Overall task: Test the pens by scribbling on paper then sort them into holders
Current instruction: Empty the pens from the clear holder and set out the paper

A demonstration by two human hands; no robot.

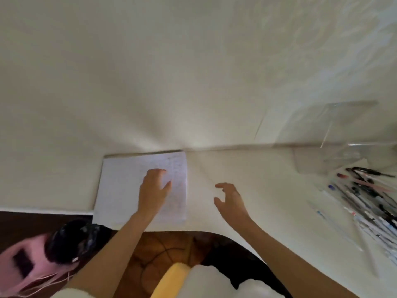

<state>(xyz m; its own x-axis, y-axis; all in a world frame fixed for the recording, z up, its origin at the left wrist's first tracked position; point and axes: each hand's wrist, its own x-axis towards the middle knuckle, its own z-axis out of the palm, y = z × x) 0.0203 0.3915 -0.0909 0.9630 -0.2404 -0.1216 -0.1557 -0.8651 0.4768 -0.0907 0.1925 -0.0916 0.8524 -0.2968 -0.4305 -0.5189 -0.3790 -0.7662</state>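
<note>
A white sheet of lined paper (122, 188) with faint writing lies on the white table, against the wall. My left hand (153, 191) rests on its right half, fingers bent and pressing down. My right hand (231, 198) hovers just right of the paper, above the bare tabletop, with fingers spread and loosely curved and nothing in it. A pile of several pens (365, 198) lies at the table's right side, inside or beside a clear plastic holder (335, 151). The frame is blurred by motion.
The white table (268, 190) meets a white wall at the back. Its near edge curves above a brown floor (167, 252). A pink and dark object (49, 250) sits low at the left. A yellow object (171, 280) lies below.
</note>
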